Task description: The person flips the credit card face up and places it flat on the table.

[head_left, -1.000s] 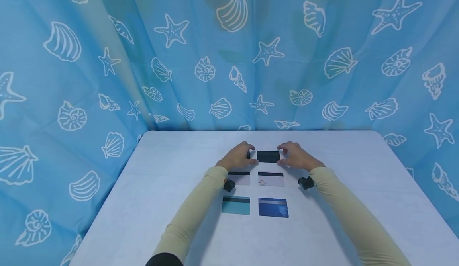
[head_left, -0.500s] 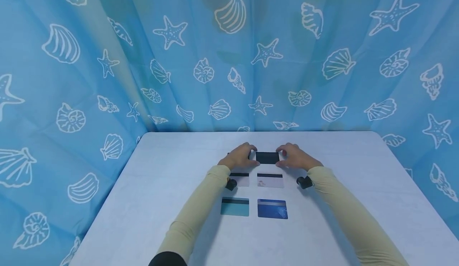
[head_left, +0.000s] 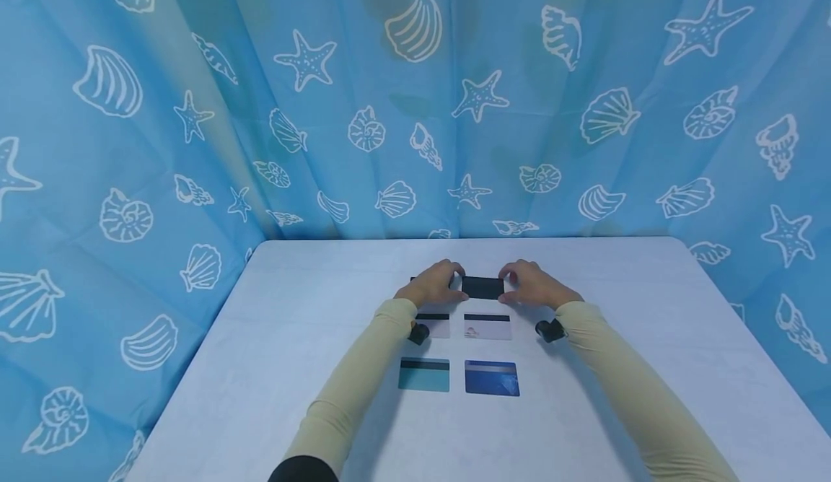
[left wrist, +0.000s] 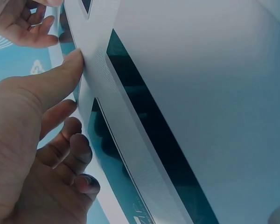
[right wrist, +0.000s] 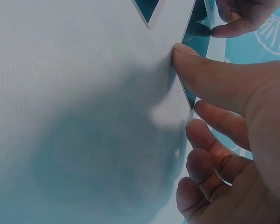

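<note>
A black card (head_left: pixel 482 288) lies on the white table near its far side. My left hand (head_left: pixel 433 285) has thumb and index finger at its left corners, pinching across the short side. At the right corners, my right hand (head_left: pixel 535 285) grips the same card likewise. The other fingers of both hands are curled. Under and beside my left hand is another dark glossy card (left wrist: pixel 107 149), mostly hidden in the head view. Nearer lie two pale cards with dark stripes, a left one (head_left: pixel 433 327), partly covered by my left wrist, and a right one (head_left: pixel 487 328).
In the nearest row lie a teal card (head_left: pixel 424 376) and a blue card (head_left: pixel 491 379), side by side. A blue curtain (head_left: pixel 389 143) with white shells and starfish hangs behind the white table (head_left: pixel 299 366). Black wrist cameras sit below both hands.
The fingers of both hands have closed in slightly on the black card's short edges. Otherwise the cards keep their places; the view shifts slightly.
</note>
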`<action>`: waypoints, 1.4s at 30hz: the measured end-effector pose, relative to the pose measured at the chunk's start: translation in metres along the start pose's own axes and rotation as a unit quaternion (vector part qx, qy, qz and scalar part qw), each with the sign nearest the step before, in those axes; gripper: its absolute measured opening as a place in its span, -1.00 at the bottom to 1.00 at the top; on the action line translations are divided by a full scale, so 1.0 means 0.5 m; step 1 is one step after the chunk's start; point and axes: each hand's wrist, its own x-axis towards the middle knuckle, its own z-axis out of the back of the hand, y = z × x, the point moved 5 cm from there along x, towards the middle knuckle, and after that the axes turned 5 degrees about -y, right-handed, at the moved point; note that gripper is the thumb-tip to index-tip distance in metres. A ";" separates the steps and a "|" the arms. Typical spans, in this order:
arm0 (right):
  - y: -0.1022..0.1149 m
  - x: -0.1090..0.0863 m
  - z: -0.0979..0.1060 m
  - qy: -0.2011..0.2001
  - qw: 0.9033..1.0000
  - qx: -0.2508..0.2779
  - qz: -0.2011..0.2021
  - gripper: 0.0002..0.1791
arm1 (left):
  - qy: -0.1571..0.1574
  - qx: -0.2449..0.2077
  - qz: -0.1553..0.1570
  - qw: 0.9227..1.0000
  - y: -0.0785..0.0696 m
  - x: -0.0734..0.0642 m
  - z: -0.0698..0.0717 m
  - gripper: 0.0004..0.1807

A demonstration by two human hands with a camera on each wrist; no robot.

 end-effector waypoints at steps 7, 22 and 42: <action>0.001 0.000 -0.001 0.005 1.000 0.005 0.002 -0.41 | 0.010 0.006 0.000 1.000 -0.003 -0.002 0.002 -0.41; 0.000 -0.007 -0.005 0.005 1.000 0.015 0.003 -0.42 | 0.013 0.028 -0.010 0.999 -0.012 -0.016 0.008 -0.35; -0.006 -0.010 -0.004 0.004 1.000 0.011 0.008 -0.25 | 0.005 0.064 -0.019 0.998 -0.015 -0.019 0.008 -0.38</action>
